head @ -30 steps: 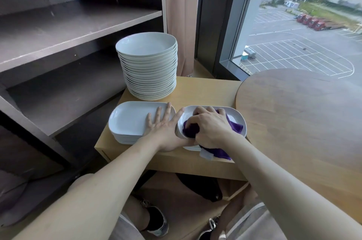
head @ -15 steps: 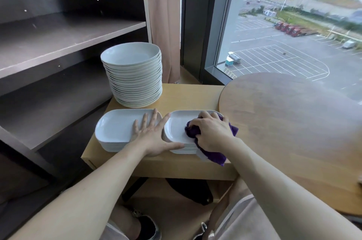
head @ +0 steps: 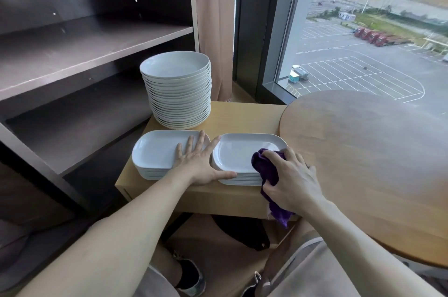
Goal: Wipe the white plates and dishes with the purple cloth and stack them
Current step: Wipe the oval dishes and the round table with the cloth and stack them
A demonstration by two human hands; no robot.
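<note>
Head view: right hand [head: 293,182] grips the purple cloth [head: 264,164] on the white rectangular dish [head: 240,151]; the flat, spread left hand [head: 198,163] should brace it.

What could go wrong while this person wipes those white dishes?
The right stack of dishes sits close to the front edge of the small table, so a hard wipe by the right hand with the purple cloth might slide it off. The left hand lies flat, not gripping it. The tall pile of round plates stands just behind; a bump could topple it.
</note>
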